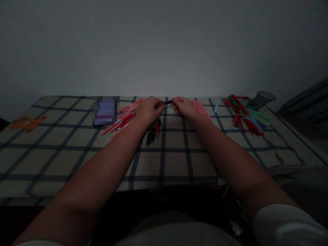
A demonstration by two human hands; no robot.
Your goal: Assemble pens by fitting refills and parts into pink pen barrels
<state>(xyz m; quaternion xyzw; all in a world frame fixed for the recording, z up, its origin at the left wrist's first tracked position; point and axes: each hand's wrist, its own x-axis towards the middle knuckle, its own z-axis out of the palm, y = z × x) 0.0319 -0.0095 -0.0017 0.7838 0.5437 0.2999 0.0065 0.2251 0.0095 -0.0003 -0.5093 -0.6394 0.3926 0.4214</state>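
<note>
The black pen spans the gap between the two hands, over the checked tablecloth, its left end a little lower in view than its right. It looks light and stiff, likely a plastic barrel that would bear a gentle pull or twist without bending; slim and probably smooth, it could roll or slip under a loose pinch. It should not be very fragile, though a sideways load could harm a thin tip or clip. Good places to take hold would be close to each end, thumb against fingertips.

At the left, the left hand is narrowed to a pinch, thumb and fingers closed on the left end of the black pen. Pink pens lie just beside its outer side, and loose black pens lie nearer the body than its fingers. Between the hands, the middle of the barrel shows bare. At the right, the right hand has its fingertips closed on the other end, a narrow hold too; how firmly either hand presses, I cannot tell. Just beyond it lie pink sticks, close beside the wrist
</note>
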